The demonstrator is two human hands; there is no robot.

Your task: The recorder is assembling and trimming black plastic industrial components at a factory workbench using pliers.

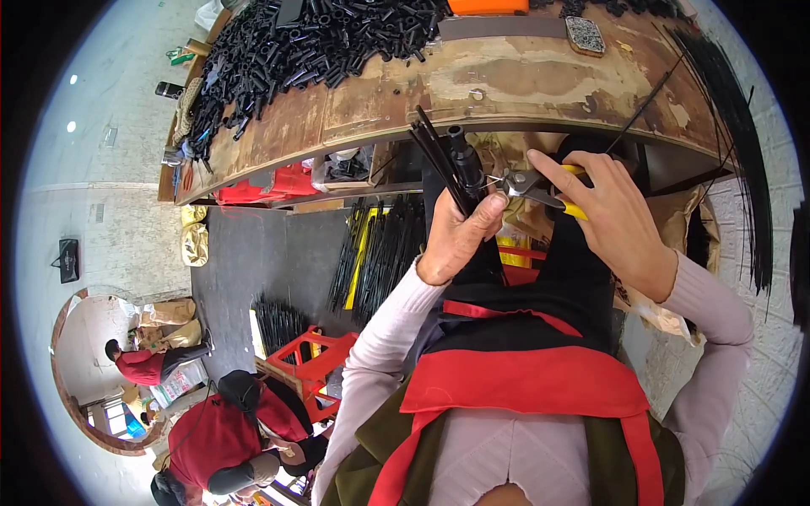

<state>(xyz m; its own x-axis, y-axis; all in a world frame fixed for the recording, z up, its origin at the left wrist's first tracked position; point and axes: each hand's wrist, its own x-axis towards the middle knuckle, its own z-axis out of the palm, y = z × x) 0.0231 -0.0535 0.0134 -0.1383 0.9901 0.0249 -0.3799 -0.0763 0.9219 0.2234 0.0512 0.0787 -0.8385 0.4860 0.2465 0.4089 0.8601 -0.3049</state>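
In my left hand [462, 236], fingers closed, are several thin black rods [432, 156] and black tubular fittings [462, 152], held roughly upright. My right hand [620, 221] grips pliers with yellow handles [575, 209]. The metal head of the pliers [521, 180] reaches to the lower part of the fittings, right beside my left thumb. A thin, light-coloured wire or pin shows between the jaws and the fittings; whether the jaws bite on it is too small to tell. Both hands are just in front of the workbench edge, above my lap.
On the wooden workbench [498, 80] lie a big heap of black tubular parts [329, 42] and a speckled grey block [585, 35]. Long black rods [734, 126] hang at the right. Rod bundles [380, 253], a red stool [325, 363] and a person in red [215, 443] are at the left.
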